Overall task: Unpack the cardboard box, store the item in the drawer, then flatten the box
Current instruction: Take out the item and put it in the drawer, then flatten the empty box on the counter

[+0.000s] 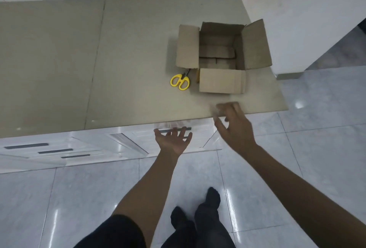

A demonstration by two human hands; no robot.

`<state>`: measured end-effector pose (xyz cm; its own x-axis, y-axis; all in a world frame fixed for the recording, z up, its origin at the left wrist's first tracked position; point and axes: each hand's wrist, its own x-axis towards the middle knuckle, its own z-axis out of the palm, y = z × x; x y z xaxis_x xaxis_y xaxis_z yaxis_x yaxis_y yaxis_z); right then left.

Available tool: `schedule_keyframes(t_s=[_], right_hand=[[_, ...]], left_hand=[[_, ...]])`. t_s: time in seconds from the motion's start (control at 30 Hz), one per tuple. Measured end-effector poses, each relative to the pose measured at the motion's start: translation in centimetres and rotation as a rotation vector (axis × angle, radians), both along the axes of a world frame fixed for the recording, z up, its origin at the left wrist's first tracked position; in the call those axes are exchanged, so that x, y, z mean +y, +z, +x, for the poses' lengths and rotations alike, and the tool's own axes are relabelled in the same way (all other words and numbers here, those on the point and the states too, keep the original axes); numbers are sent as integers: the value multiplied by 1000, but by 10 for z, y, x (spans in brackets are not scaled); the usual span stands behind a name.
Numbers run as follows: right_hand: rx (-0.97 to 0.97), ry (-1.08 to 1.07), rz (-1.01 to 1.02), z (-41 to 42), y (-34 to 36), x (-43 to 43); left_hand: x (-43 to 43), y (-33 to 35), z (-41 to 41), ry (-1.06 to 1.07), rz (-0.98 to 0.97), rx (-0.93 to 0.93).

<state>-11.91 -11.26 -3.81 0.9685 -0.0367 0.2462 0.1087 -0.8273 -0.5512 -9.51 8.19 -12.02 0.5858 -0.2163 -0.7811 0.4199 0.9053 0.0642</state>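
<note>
An open cardboard box stands on the beige counter near its right end, all flaps folded outward, its inside showing only bare cardboard. My left hand is palm-up with fingers spread, right in front of the dark handle of the white drawer under the counter edge. My right hand hovers over the counter's front edge below the box, fingers apart, holding nothing. The drawer front sits closed.
Yellow-handled scissors lie on the counter just left of the box, blades tucked under a flap. More white drawers with dark handles line the cabinet to the left. A white wall stands at the right; glossy floor tiles lie below.
</note>
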Motion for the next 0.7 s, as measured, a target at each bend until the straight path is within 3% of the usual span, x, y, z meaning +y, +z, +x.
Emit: schedule_keyframes(t_s=[0.1, 0.17, 0.3, 0.4, 0.53, 0.6, 0.7], right_hand=[[-13, -63, -83, 17, -3, -16], [-37, -46, -114, 20, -5, -25], [-54, 1, -82, 33, 13, -36], [-102, 35, -104, 45, 27, -39], [-140, 60, -198, 74, 45, -51], [-114, 85, -259, 93, 52, -57], [-44, 133, -377, 123, 58, -68]], left_hand=[[15, 6, -1, -185, 72, -10], [30, 20, -8, -520, 121, -88], [46, 82, 2, -1210, 394, -159], [30, 126, 32, -1215, 797, -328], [-6, 153, 84, -931, 1630, -666], [-19, 144, 106, -1053, 2006, -694], [-41, 128, 121, -1352, 2152, -513]])
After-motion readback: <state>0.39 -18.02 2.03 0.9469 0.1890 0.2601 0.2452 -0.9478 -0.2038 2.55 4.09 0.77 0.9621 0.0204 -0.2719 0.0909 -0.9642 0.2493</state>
